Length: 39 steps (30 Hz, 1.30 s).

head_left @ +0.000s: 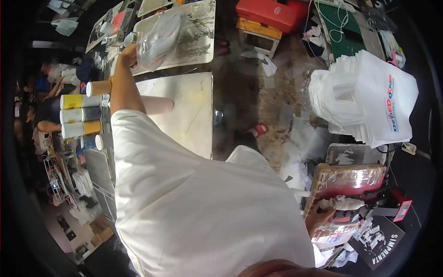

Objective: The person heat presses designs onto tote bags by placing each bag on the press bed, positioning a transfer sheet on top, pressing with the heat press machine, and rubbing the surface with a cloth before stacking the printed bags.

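The left hand [129, 54] was at a clear, crinkled plastic bag [161, 40], the right hand [320, 219] at a white-wrapped bar handle [344, 203].
The left, fingers mostly hidden, was toward ten o'clock, the bag at eleven; the right, fingers bent, toward four. Whether either gripped, I could not tell. Farther out, stacked white fabric bags [369, 99] were between two and three, a red box-shaped case [267, 16] near one.

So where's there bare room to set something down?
The pale tabletop has bare room between the pinkish cylinder and the tabletop's right edge. It's crowded by the coloured cylinders at left, the white stack at right, and the wrapped handle at the right hand.
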Available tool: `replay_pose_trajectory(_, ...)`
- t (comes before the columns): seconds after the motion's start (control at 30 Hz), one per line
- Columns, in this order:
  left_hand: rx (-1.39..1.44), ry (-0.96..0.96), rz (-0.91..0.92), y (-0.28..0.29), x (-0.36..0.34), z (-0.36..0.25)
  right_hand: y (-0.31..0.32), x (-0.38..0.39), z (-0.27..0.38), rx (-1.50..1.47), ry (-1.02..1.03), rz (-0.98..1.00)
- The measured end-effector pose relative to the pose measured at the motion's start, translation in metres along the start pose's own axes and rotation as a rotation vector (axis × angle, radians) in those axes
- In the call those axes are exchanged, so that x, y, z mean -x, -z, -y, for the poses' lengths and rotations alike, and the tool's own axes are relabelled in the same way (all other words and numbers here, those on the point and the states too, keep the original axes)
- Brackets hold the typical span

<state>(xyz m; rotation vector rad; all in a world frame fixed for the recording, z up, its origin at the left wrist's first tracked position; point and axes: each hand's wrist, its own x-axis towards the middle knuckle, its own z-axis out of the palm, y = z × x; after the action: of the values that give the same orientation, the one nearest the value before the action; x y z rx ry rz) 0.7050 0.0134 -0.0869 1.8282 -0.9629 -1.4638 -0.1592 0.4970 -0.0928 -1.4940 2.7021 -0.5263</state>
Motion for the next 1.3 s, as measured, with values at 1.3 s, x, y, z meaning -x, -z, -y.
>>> replay_pose_trajectory(1.3, 0.307, -0.361, -0.025, -0.057, 0.207, -0.198, 0.009, -0.005, 0.001, -0.260, -0.019, -0.002)
